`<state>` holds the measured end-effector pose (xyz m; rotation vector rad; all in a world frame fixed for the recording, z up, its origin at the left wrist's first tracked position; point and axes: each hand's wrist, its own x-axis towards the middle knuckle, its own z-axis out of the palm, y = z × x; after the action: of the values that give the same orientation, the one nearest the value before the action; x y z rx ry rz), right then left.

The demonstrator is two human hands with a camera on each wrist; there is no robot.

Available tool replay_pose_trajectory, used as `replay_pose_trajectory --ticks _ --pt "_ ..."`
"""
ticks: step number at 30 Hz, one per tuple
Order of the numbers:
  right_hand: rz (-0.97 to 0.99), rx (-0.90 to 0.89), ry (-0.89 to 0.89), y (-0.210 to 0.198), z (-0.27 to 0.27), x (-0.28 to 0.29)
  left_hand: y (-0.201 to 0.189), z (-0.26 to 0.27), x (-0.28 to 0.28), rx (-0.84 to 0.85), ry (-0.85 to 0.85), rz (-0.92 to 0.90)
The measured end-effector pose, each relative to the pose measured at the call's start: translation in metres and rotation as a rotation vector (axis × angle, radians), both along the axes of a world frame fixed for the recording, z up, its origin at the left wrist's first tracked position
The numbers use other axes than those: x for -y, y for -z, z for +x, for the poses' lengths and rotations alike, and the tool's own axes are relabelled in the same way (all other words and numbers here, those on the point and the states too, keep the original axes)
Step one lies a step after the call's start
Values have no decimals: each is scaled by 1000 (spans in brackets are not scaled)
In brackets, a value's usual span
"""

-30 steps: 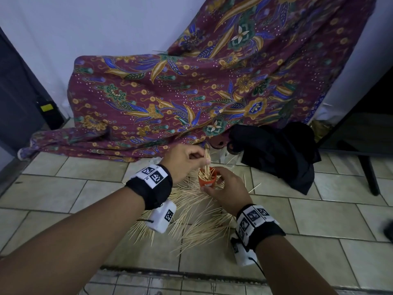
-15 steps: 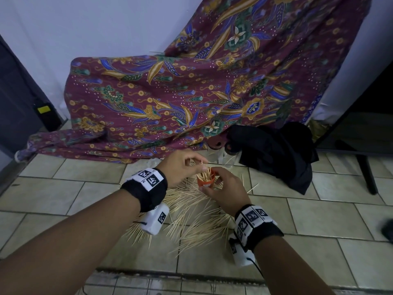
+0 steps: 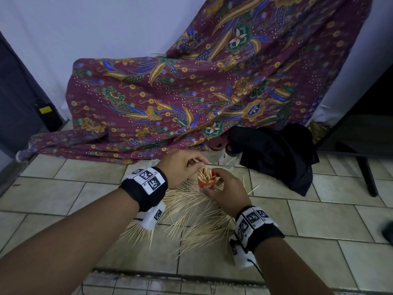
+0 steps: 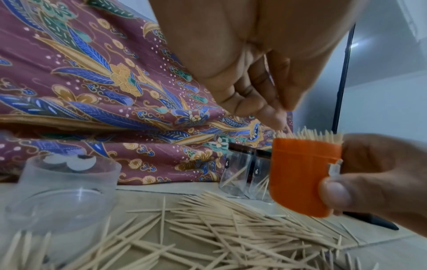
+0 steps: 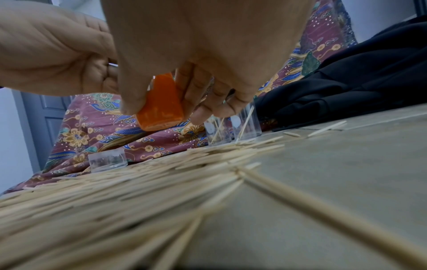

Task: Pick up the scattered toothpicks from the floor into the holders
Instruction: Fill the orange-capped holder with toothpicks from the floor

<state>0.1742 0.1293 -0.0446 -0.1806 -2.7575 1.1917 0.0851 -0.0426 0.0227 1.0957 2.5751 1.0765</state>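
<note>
The orange holder (image 4: 305,175), bristling with toothpicks, was gripped above the floor by the curled fingers of the right hand (image 3: 226,191), while a few toothpicks were pinched over its mouth by the left hand (image 3: 180,167), above the scattered toothpicks (image 3: 191,220) on the tiles.

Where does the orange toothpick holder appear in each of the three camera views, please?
Head: the orange holder sits just above centre, gripped by the right hand.
Left wrist: right of centre, held off the floor, toothpick tips sticking out on top.
Right wrist: upper left of centre, between thumb and fingers.
Shared landmark: the patterned cloth behind it, seen in all three.
</note>
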Motion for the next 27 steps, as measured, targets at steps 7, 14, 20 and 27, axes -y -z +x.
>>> replay_pose_trajectory --ticks 7,14,20,27 --pt "-23 -12 33 2 -1 -1 11 1 16 -127 199 -236" --pt "-31 -45 34 5 0 -4 27 6 21 -145 362 -421" --pt "-27 -34 15 5 0 -3 34 4 19 -266 423 -569" --pt "-31 -31 11 5 -2 -3 30 3 20 -297 391 -504"
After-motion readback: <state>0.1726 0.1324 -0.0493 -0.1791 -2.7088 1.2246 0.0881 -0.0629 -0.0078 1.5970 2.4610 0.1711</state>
